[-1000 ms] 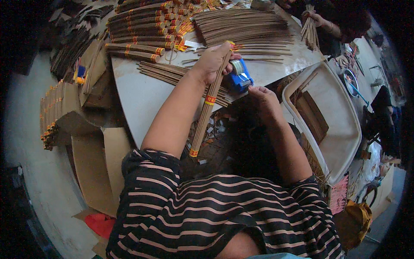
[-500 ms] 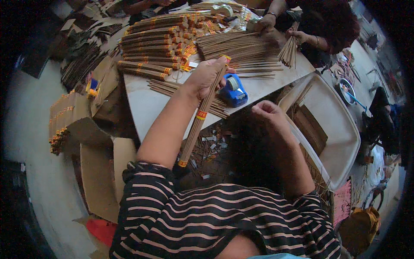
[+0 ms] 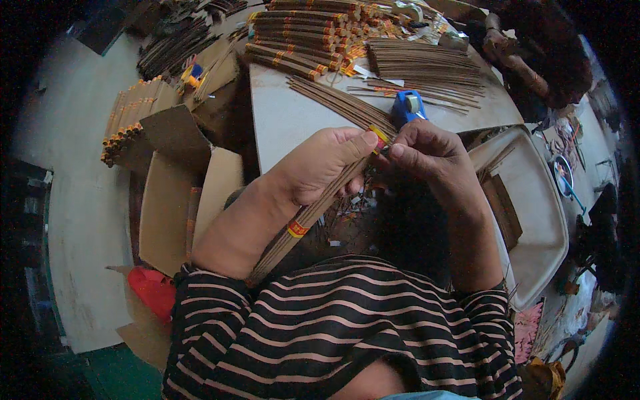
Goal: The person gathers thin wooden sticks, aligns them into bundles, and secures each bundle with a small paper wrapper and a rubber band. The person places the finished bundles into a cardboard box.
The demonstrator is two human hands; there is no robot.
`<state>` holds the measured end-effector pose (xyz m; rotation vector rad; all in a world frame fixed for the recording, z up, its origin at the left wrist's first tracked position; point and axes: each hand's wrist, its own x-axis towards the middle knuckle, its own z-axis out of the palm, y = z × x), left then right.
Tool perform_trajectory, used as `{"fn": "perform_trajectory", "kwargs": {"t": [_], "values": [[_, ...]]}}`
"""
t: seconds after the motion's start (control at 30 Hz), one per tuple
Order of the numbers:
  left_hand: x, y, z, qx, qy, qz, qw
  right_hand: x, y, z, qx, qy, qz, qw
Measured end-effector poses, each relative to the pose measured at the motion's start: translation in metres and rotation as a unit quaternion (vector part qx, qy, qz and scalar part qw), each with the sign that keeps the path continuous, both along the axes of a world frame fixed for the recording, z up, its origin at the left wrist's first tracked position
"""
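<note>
A slim bundle of brown incense sticks [image 3: 317, 207] slants from the table edge down toward my left forearm, with red-and-yellow bands near its middle and top end. My left hand [image 3: 323, 163] is closed around its upper part, thumb lying by the top band. At that end my right hand [image 3: 437, 157] pinches thumb and fingers together right against the band; whatever is between the fingertips is too small to make out. Just beyond the right hand stands a blue tape dispenser [image 3: 408, 110]. Loose incense sticks [image 3: 337, 100] lie on the table behind the bundle.
Banded bundles [image 3: 293, 32] are stacked at the table's far side, beside a spread of loose sticks [image 3: 427, 67]. A co-worker's hands [image 3: 503, 50] are at the far right. An open cardboard box [image 3: 163, 210] stands left, a white tub [image 3: 543, 227] right.
My right hand has come from beside the table to the bundle's top end. The bundle and left hand are lower and nearer me. The view has shifted left.
</note>
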<state>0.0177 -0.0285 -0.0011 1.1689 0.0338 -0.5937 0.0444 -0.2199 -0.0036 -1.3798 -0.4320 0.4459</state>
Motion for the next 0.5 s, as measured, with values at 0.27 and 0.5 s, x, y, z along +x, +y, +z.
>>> {"fn": "perform_trajectory", "kwargs": {"t": [0.27, 0.5], "values": [[-0.020, 0.009, -0.004, -0.013, -0.014, -0.004, 1.000, -0.013, 0.013, 0.003, -0.049, -0.015, -0.001, 0.999], [-0.032, 0.009, 0.003, 0.008, -0.021, 0.002, 1.000, -0.021, 0.019, 0.010, -0.098, -0.036, -0.013, 0.994]]}}
